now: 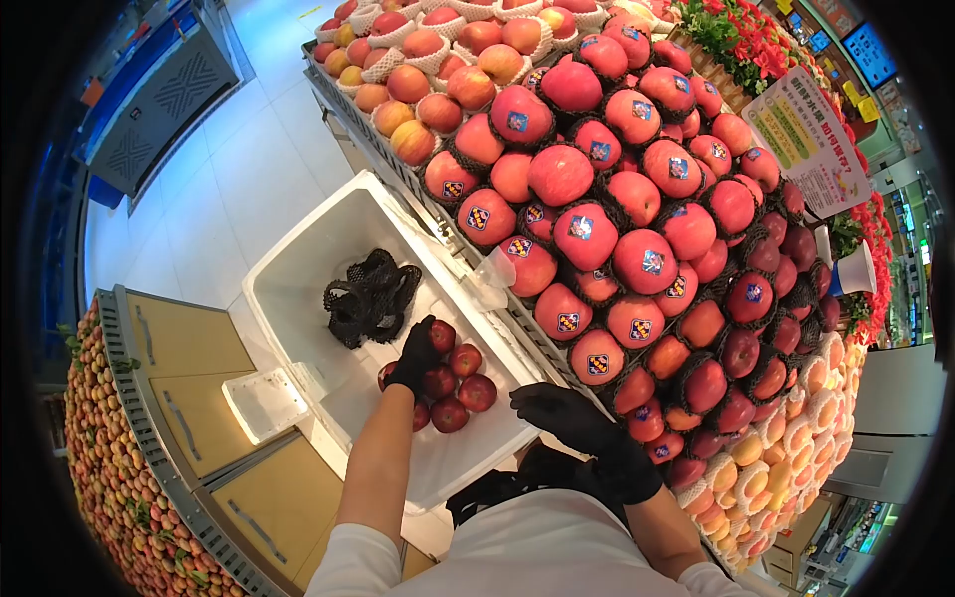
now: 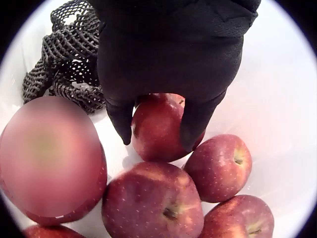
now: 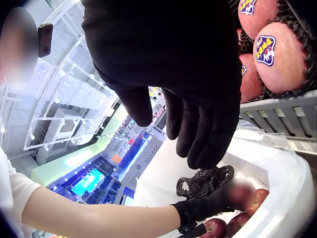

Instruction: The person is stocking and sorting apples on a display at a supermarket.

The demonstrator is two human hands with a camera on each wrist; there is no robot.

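My black-gloved left hand [image 1: 416,356] reaches down into a white foam box [image 1: 293,298]. In the left wrist view, its thumb and fingers straddle a dark red apple [image 2: 157,130] and grip it from above. Several more dark red apples [image 1: 477,392] lie around it on the box floor. Black mesh netting [image 1: 370,298] is heaped beside them, toward the box's far end. The right hand [image 1: 567,416], also in a black glove, hovers near the box's right corner beside the fruit display. Its fingers hang loosely bent in the right wrist view, holding nothing.
Large stickered apples [image 1: 587,234] in black netting are piled on the display to the right, bordered by a grey slatted edge [image 3: 282,116]. Foam-wrapped fruit [image 1: 477,50] sits beyond. At left stand yellow cabinets [image 1: 199,343] and a small white tray [image 1: 264,406].
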